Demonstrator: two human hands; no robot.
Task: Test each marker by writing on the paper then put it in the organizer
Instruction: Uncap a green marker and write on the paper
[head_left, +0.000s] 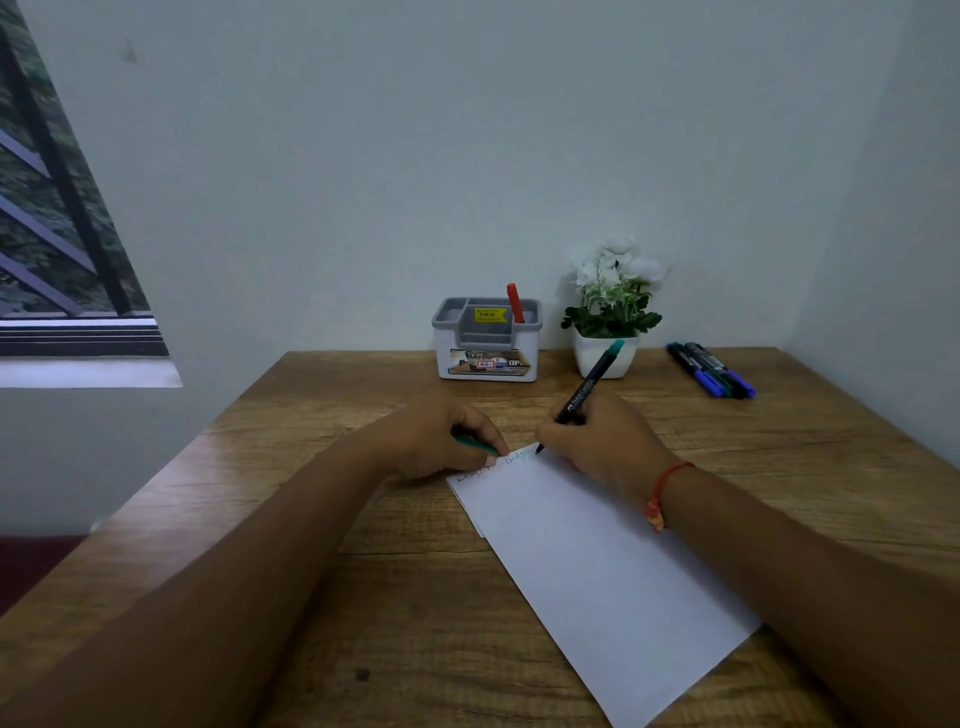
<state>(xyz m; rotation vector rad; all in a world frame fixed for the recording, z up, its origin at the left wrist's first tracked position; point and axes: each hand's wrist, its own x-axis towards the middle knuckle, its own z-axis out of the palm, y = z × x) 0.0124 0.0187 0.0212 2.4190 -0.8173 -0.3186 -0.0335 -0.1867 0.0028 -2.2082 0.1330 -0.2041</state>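
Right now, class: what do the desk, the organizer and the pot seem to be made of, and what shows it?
Desk: wood or wood-look laminate, matte; brown grain lines run across it.
Organizer: probably plastic, smooth; moulded white body with a grey rim.
Pot: white and smooth, ceramic or plastic; the picture does not show which.

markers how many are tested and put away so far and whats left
Done: one red marker stands in the organizer, and the paper has scribbles along its far edge. In hand: the right hand holds a green-ended marker, tip at the paper, while the left hand holds a green cap. Left: this marker, plus the cluster of markers lying far right.
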